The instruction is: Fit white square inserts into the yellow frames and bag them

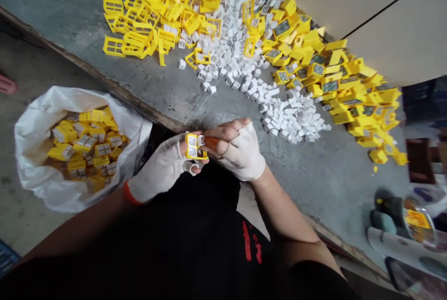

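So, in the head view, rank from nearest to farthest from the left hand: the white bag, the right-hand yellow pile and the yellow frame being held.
1. Yellow frame: held in the left hand.
2. White bag: just to the left.
3. Yellow pile: off toward the upper right.

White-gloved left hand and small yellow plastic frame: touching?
Touching. The head view shows the left hand in its white fingerless glove holding the small yellow plastic frame, with no gap showing at the frame's left edge.
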The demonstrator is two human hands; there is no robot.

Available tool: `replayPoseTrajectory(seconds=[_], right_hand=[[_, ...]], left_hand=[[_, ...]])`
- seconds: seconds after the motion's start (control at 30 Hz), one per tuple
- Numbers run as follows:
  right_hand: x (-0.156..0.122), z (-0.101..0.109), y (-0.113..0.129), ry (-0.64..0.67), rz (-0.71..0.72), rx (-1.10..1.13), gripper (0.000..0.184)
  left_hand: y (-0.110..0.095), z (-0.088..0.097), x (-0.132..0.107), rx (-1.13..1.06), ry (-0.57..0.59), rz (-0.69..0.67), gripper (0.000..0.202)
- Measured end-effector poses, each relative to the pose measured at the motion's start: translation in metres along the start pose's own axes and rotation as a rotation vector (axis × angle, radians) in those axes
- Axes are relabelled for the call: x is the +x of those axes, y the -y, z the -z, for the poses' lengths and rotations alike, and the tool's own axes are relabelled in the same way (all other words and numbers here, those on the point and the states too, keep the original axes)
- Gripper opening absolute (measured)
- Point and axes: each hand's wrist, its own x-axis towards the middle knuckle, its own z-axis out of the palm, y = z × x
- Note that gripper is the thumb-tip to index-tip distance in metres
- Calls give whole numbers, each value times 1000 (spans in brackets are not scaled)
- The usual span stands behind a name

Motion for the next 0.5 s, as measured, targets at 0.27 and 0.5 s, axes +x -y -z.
replayPoseTrajectory(seconds=[0.27,0.5], right_hand=[[32,-1,-65,-37,-326,70,29],[79,-22,-110,179,-660,-150,18]], left_hand=[[-18,3,4,-16,-155,-70,35],[-21,10,10,1,-279,-107,33]])
